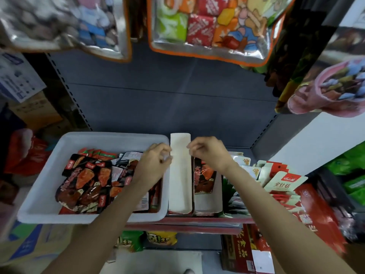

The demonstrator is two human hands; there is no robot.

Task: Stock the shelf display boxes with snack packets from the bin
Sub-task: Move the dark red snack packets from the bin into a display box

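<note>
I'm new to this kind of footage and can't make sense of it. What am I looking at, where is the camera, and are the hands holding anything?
There is no machine here: a person wears a wide-angle camera on the head, looking down at their own two bare arms. They stand at a shop shelf. On it sits a white bin of dark snack packets. Beside it stand two narrow display boxes: an empty box and a second box with one packet in it. The left hand and right hand are at the two sides of the empty box, fingers curled. Whether they grip its walls is too blurred to tell.
</note>
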